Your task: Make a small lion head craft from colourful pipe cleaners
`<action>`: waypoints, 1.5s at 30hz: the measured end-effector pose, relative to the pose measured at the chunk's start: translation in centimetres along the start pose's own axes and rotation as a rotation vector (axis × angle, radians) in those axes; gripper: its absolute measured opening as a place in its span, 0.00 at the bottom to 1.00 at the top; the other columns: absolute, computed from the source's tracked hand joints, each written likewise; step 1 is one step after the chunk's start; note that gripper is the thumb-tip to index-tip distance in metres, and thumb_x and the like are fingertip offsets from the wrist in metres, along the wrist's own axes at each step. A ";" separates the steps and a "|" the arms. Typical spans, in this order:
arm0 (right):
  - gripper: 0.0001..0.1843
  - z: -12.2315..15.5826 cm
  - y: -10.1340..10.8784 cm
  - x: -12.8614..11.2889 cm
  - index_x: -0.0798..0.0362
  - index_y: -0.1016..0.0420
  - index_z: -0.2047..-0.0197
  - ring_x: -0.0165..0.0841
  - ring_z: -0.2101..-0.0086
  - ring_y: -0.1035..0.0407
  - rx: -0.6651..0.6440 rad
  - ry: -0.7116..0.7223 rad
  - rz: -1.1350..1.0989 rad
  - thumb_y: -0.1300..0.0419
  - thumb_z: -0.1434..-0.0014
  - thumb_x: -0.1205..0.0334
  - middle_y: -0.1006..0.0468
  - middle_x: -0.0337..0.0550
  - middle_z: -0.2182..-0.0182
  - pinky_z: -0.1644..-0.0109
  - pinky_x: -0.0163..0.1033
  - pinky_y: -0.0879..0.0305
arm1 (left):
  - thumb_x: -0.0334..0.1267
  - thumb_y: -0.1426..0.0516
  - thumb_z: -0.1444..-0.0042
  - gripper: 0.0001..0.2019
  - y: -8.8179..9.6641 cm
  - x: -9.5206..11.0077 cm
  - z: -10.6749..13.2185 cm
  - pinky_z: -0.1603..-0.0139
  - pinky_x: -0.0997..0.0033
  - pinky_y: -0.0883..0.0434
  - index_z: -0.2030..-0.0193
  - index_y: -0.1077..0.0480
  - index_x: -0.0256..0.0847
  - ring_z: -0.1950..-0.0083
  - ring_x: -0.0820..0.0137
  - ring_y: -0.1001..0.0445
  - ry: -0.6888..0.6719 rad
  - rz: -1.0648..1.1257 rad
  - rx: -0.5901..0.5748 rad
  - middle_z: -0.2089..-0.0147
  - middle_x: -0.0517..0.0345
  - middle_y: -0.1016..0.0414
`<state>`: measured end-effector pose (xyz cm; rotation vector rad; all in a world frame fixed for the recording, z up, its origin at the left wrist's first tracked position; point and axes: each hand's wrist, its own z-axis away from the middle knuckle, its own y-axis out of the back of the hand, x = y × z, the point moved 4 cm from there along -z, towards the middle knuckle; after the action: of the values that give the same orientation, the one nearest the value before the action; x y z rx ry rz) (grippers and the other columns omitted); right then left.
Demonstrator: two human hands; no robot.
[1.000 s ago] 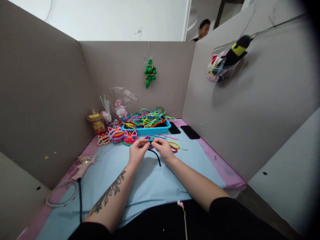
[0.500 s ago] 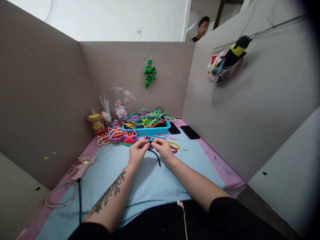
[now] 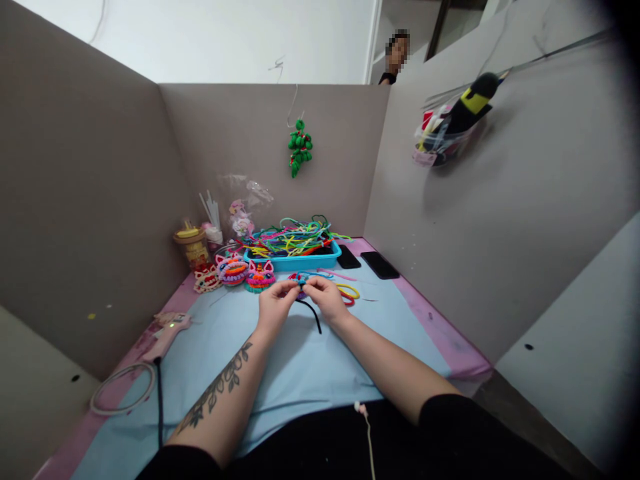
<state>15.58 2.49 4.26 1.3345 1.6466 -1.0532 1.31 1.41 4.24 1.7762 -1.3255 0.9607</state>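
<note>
My left hand point(image 3: 278, 300) and my right hand point(image 3: 325, 300) meet over the blue cloth, fingertips pinched together. Between them is a black pipe cleaner point(image 3: 316, 319), whose free end curves down toward me. Both hands appear to grip its upper part, though the fingers hide the exact hold. Just behind the fingertips lies a small blue, red and purple fuzzy piece point(image 3: 301, 277), partly covered. Yellow and red pipe cleaner loops point(image 3: 352, 292) rest to the right of my right hand. Finished fuzzy animal heads point(image 3: 260, 275) sit left of my hands.
A blue tray point(image 3: 295, 264) heaped with coloured pipe cleaners stands at the back, with two dark phones point(image 3: 380, 265) to its right. On the left are a pink glue gun point(image 3: 170, 331) with a cable and a lidded cup point(image 3: 193, 245). Grey partitions point(image 3: 275, 147) surround the table.
My hands and the black pipe cleaner hold almost the same position. Beyond the partition, the person's head has shifted slightly left.
</note>
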 end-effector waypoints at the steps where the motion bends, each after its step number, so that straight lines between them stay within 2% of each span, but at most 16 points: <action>1: 0.10 0.0 0.0 0.0 0.54 0.32 0.77 0.26 0.78 0.45 -0.002 0.003 0.005 0.39 0.54 0.57 0.38 0.33 0.82 0.74 0.33 0.49 | 0.41 0.38 0.55 0.11 0.0 0.1 0.0 0.66 0.72 0.28 0.67 0.24 0.36 0.69 0.70 0.26 -0.001 -0.002 0.000 0.68 0.54 0.22; 25: 0.11 0.0 0.1 0.1 0.54 0.33 0.77 0.26 0.78 0.45 -0.004 -0.022 0.021 0.39 0.55 0.56 0.38 0.33 0.82 0.75 0.32 0.49 | 0.41 0.37 0.57 0.11 -0.1 0.7 0.0 0.68 0.73 0.29 0.69 0.25 0.35 0.72 0.72 0.27 0.022 0.057 0.004 0.71 0.55 0.23; 45: 0.10 -0.1 0.1 0.2 0.54 0.32 0.77 0.26 0.78 0.45 -0.011 -0.011 0.019 0.39 0.55 0.56 0.39 0.33 0.83 0.75 0.32 0.49 | 0.41 0.37 0.56 0.11 -0.1 0.4 0.0 0.67 0.73 0.29 0.69 0.25 0.35 0.71 0.72 0.27 0.021 0.044 0.001 0.70 0.55 0.23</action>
<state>15.62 2.62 4.14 1.3329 1.6261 -1.0376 1.48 1.24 4.62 1.7398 -1.3561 1.0011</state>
